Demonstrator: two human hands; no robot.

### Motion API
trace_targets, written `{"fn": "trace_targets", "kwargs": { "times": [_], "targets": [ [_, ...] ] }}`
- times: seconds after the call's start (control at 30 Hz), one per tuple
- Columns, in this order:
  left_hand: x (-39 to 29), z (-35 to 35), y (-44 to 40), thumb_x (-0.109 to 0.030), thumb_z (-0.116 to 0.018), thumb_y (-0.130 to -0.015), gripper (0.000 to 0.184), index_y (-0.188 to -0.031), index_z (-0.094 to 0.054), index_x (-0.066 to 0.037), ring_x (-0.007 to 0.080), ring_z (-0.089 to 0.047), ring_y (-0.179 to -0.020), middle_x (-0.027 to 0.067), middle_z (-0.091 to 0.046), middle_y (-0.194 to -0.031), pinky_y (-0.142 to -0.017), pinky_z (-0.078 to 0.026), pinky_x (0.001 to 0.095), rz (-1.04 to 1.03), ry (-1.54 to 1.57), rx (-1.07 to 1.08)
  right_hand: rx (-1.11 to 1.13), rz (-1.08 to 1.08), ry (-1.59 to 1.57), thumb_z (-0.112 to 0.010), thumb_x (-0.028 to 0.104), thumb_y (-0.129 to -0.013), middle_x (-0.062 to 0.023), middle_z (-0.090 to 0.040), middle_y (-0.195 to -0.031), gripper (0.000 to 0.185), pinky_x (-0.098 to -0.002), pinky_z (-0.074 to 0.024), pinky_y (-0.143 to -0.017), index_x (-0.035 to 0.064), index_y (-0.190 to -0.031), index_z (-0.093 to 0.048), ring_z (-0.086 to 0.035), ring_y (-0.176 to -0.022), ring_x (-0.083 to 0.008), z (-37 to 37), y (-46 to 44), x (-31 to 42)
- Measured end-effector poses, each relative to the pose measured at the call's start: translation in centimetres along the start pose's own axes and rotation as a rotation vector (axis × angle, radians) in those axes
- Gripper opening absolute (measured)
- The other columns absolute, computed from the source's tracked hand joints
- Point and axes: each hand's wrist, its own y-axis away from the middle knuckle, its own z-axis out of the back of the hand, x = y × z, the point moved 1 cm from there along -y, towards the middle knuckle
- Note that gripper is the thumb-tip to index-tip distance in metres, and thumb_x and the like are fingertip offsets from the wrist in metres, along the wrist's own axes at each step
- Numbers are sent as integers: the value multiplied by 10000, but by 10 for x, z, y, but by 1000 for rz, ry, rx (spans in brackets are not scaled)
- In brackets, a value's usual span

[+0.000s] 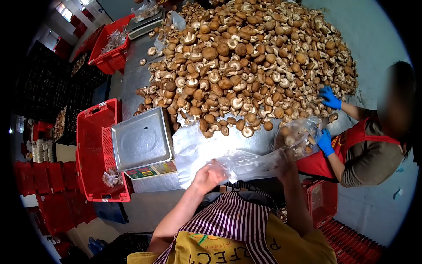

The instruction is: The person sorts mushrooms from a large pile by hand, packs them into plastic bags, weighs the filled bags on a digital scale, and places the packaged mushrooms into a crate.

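A clear plastic bag (252,163) is stretched sideways between my two hands, near the table's front edge. My left hand (209,177) is closed on the bag's left end. At the other end my right hand (288,163) is closed on the plastic, its fingers partly in shadow. More clear plastic (187,147) lies on the metal table just left of the bag. Beyond the bag rises a large heap of brown mushrooms (246,70). To the left of my hands stands a scale with a metal pan (143,138).
A co-worker in a red apron (358,136), wearing blue gloves, holds a bag of mushrooms (299,134) close to my right hand. Red crates (94,149) stand left of the scale and at the back left (110,59). A second scale (147,24) is behind.
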Motion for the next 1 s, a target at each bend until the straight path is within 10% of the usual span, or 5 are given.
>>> {"fn": "trace_targets", "kwargs": {
  "times": [0.17,0.27,0.4,0.63,1.0],
  "targets": [
    [10,4,-5,-293,-459,-963,277,-845,-587,-79,285,-645,-891,134,-669,-962,-793,-515,421,134,108,259,-77,175,421,-561,227,-956,-8,-591,-780,220,-278,-499,-654,57,-1088,-608,-583,-725,-93,-9,-12,6],
    [4,20,-19,-281,-464,-950,282,-775,-571,-88,215,-611,-772,74,-628,-835,-754,-525,396,-38,-103,-28,-410,131,613,-594,161,-918,-37,-633,-876,220,-271,-495,-710,15,-1080,-625,-593,-817,-99,1,-41,4],
    [8,15,-26,-262,-407,-968,280,-840,-564,-68,178,-560,-657,51,-589,-780,-724,-525,408,-40,-373,-338,-185,757,1847,-593,169,-895,-104,-650,-1096,301,-311,-485,-849,-11,-1134,-613,-630,-959,-248,-11,-129,26],
    [15,41,-39,-228,-369,-972,285,-974,-571,-28,183,-548,-648,64,-597,-803,-678,-513,388,-17,-426,-421,-134,807,2092,-553,129,-890,-136,-459,-1364,366,-440,-391,-1023,50,-1247,-562,-379,-1302,-297,-76,-153,-7],
    [24,20,-3,-114,-509,-847,263,-1059,-602,10,138,-565,-795,42,-612,-880,-712,-447,256,-47,-853,-106,-352,801,2027,-604,191,-866,-185,-617,-1082,250,-429,-497,-828,8,-1037,-619,-636,-932,-337,-115,-230,62]
  ]
}}
